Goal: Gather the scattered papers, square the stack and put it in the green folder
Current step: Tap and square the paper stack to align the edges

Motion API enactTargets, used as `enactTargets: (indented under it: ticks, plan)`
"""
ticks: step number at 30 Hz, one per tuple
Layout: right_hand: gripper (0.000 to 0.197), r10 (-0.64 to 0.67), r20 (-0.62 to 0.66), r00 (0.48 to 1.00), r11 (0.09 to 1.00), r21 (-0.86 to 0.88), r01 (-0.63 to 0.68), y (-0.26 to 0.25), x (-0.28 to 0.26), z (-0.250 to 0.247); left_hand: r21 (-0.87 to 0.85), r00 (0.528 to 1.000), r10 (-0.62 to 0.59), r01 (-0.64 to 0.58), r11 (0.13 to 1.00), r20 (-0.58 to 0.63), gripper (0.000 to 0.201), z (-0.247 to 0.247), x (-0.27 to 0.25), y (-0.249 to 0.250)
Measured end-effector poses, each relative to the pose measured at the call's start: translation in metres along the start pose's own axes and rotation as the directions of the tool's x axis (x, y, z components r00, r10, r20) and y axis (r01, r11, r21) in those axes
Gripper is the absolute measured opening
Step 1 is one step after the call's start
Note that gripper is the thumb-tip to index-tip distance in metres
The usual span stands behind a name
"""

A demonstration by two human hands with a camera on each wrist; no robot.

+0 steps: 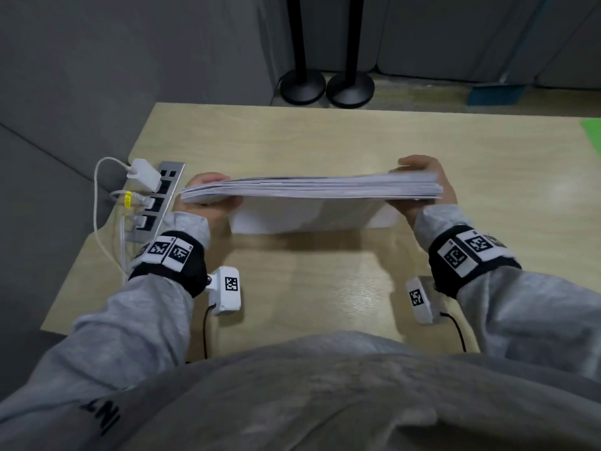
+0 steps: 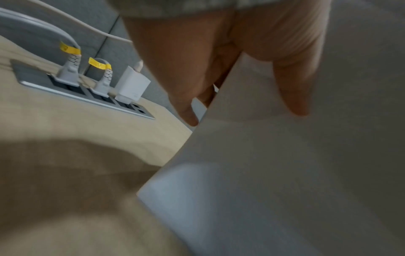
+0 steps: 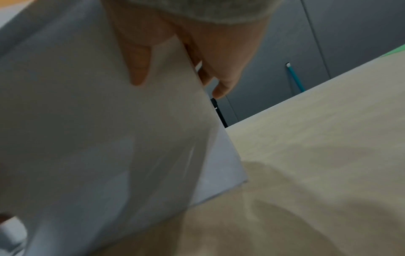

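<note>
Both hands, left point(image 1: 208, 196) and right point(image 1: 426, 187), grip the stack point(image 1: 309, 190) upright by its side edges, bottom edge on the desk point(image 1: 309, 141); folder point(image 1: 593, 131) lies far right.

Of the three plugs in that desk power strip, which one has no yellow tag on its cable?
The white block-shaped charger, the plug nearest the left hand in the power strip. The two grey plugs beside it both carry yellow tags.

Bare desk point(image 1: 325, 135) spreads across the frame's upper middle; a socket strip point(image 1: 159, 203) with plugs crowds the left edge.
</note>
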State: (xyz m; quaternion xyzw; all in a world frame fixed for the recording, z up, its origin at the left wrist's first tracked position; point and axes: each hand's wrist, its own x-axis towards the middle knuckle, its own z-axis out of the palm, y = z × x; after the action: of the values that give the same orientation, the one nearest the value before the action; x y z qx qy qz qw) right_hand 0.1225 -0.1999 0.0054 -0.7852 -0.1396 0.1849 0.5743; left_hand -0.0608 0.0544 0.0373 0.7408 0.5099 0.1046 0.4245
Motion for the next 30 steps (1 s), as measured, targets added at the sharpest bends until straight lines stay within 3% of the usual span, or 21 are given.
enactTargets:
  ticks: [2, 6, 7, 9, 11, 16, 19, 23, 27, 30]
  plan:
    - [0.030, 0.024, -0.001, 1.000, 0.998, -0.051, -0.024, -0.008, 0.003, 0.001, 0.027, 0.998, -0.033, 0.035, 0.999, -0.052, 0.057, -0.004, -0.012, 0.012]
    - [0.033, -0.041, -0.103, 0.994, 0.993, 0.104, 0.051, -0.023, 0.001, -0.005, 0.100, 0.968, -0.040, 0.067, 0.993, -0.249, 0.083, -0.016, 0.012, -0.003]
    - [0.036, -0.043, -0.111, 0.993, 0.994, 0.094, 0.054, -0.022, 0.000, -0.004, 0.091, 0.969, -0.042, 0.066, 0.994, -0.245, 0.082, -0.015, 0.012, -0.003]
    - [0.046, -0.005, -0.055, 0.998, 1.000, 0.017, 0.006, -0.016, -0.001, -0.001, 0.004, 0.991, -0.032, 0.033, 0.999, -0.129, 0.053, -0.004, 0.006, -0.004]
    - [0.051, 0.033, 0.015, 0.999, 0.998, -0.060, -0.032, -0.008, -0.002, 0.003, -0.029, 0.997, -0.053, 0.052, 0.998, -0.059, 0.050, 0.012, -0.001, -0.007]
    - [0.037, 0.038, -0.050, 0.998, 0.995, -0.093, -0.042, -0.009, 0.001, 0.007, -0.044, 0.975, -0.129, 0.123, 0.991, -0.181, 0.054, 0.017, -0.006, -0.006]
    - [0.035, 0.046, -0.101, 0.994, 0.997, -0.064, -0.053, -0.006, -0.001, 0.013, -0.007, 0.983, -0.055, 0.055, 0.998, -0.173, 0.046, 0.019, -0.009, -0.002]
    - [0.037, 0.065, -0.146, 0.987, 0.997, -0.026, -0.070, -0.001, 0.001, 0.014, 0.011, 0.986, -0.075, 0.078, 0.997, -0.152, 0.051, 0.023, 0.000, -0.011]
    - [0.039, 0.056, -0.125, 0.991, 0.996, -0.068, -0.064, -0.001, 0.001, 0.008, -0.005, 0.987, -0.090, 0.090, 0.996, -0.137, 0.038, 0.024, 0.003, -0.006]
    - [0.050, 0.071, -0.035, 0.997, 0.982, -0.173, -0.076, -0.003, -0.001, 0.003, -0.015, 0.987, -0.076, 0.075, 0.997, -0.141, 0.044, 0.022, 0.007, -0.008]
